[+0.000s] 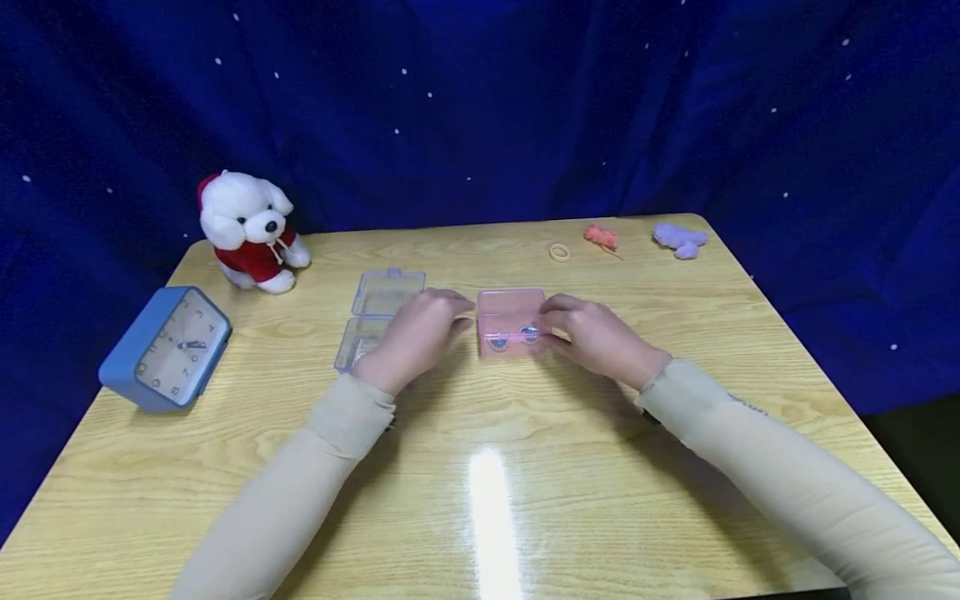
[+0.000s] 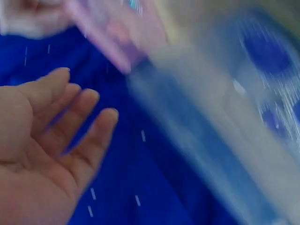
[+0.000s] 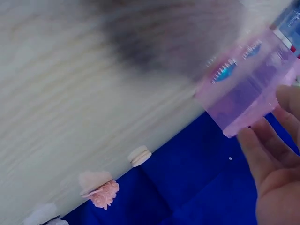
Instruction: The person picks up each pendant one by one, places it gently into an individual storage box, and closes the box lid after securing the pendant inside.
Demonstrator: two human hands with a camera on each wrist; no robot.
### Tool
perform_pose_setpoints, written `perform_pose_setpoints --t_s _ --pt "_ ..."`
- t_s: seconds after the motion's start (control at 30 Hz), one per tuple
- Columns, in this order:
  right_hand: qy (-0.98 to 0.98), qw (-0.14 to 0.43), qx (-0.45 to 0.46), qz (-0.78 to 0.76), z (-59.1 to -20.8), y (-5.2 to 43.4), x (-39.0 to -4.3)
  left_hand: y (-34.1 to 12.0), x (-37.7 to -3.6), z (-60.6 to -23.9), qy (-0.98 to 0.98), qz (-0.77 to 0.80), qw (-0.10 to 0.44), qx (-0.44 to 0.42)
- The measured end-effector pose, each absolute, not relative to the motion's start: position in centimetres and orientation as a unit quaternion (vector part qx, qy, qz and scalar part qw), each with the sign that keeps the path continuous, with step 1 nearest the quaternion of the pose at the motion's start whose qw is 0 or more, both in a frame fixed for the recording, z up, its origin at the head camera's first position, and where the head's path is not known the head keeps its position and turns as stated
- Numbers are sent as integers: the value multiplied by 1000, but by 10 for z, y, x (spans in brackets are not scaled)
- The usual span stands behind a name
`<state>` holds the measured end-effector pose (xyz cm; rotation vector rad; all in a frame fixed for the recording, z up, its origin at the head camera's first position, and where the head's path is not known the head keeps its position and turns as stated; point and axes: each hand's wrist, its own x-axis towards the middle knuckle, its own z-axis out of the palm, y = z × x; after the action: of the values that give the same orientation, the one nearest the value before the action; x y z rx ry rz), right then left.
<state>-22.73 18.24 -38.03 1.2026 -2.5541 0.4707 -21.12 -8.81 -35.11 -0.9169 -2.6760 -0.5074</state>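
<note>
A translucent pink plastic box (image 1: 510, 321), its lid raised, sits mid-table. In it lie coiled rings with blue centres (image 1: 498, 342). My right hand (image 1: 592, 333) holds the box at its right side, thumb and fingers at the edge; in the right wrist view the fingertips (image 3: 246, 133) are right at its rim. The left hand (image 1: 423, 333) is just left of the pink box, its fingers relaxed and nothing in its palm. Partly hidden behind that hand is a clear bluish box (image 1: 386, 292) with its lid up and coiled things inside. The left wrist view is blurred.
A blue alarm clock (image 1: 168, 350) and a white plush dog (image 1: 255, 233) in red stand at the left. Along the back lie a pale ring-shaped band (image 1: 559, 252), a coral bunched item (image 1: 602, 237) and a soft purple item (image 1: 678, 239). A starry blue curtain (image 1: 480, 108) hangs behind.
</note>
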Motion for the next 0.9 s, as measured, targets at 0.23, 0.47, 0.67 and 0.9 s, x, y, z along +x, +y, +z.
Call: perform_pose_setpoints --t_s 0.23,0.47,0.67,0.9 --pt "-885 161 395 186 -370 174 -229 -183 -204 -339 -950 -259 141 -106" --pt "-880 108 305 349 -345 137 -233 -233 -192 -357 -935 -352 -27 17" --pt "-893 -26 193 406 -317 89 -254 -235 -192 -374 -902 -424 -75 35" --pt "-891 -143 96 420 -316 42 -293 -233 -194 -379 -891 -445 -79 49"
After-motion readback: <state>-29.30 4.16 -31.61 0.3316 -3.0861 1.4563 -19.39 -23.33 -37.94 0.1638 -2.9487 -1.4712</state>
